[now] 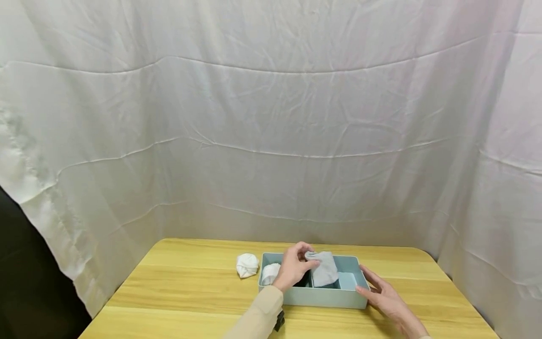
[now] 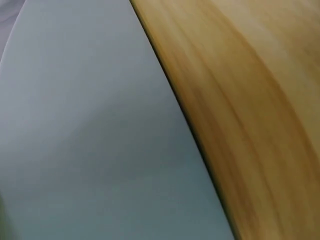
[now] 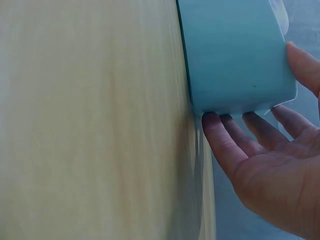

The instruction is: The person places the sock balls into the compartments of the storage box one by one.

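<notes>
A light blue divided box (image 1: 325, 297) stands on the table. My left hand (image 1: 294, 267) reaches over it and pinches the upper left edge of a folded grey cloth (image 1: 325, 270), which looks like a sock, between thumb and fingers. The cloth is at a middle compartment, partly inside. My right hand (image 1: 386, 299) holds the box's right end, its thumb at the front corner. In the right wrist view, its fingertips (image 3: 211, 120) touch the end wall. A white rolled cloth (image 1: 270, 273) lies in the left compartment. Something dark beneath my left hand is mostly hidden.
A white bundled cloth (image 1: 247, 265) lies on the wooden table (image 1: 190, 282), left of the box. Pale curtains (image 1: 296, 188) hang behind and at both sides. The box's right compartment (image 1: 348, 281) shows its bare floor.
</notes>
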The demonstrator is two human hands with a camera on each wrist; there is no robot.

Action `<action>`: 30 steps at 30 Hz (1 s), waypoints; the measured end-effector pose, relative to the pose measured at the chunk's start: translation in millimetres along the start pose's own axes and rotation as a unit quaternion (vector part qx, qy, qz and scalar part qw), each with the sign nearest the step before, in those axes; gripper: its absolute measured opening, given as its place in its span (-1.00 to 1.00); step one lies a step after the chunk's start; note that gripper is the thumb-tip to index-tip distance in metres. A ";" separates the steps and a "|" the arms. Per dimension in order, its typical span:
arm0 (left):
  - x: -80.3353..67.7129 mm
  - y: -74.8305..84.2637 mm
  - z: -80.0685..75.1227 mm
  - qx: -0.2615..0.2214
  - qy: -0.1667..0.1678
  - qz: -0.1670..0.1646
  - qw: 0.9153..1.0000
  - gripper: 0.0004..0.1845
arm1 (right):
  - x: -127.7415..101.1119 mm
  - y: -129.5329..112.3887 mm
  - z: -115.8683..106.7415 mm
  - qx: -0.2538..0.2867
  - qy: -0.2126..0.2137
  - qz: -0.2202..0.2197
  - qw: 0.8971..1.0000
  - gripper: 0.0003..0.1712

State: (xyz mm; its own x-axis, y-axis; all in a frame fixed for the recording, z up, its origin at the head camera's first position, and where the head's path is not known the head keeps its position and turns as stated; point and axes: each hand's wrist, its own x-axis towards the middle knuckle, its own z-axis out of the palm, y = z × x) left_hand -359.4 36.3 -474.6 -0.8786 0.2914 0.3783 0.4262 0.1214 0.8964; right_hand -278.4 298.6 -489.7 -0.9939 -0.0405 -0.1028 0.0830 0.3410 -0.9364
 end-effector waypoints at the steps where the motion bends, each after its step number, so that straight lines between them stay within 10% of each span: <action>1: -0.4 0.0 -0.5 0.006 -0.005 0.003 1.000 -0.75 | 0.0 -0.3 0.1 -0.001 0.000 0.000 1.000 -0.10; 30: -3.4 -1.9 -1.6 0.021 -0.026 -0.005 0.999 -0.71 | -0.2 -0.3 -2.1 0.000 -0.007 -0.002 1.000 -0.11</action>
State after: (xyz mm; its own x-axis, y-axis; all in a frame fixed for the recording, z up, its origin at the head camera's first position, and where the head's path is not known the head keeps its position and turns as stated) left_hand -357.6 33.6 -477.2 -0.8710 0.3380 0.3565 0.4273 0.1634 0.8892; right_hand -278.3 300.5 -488.7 -0.9931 -0.0559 -0.1033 0.0783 0.3401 -0.9371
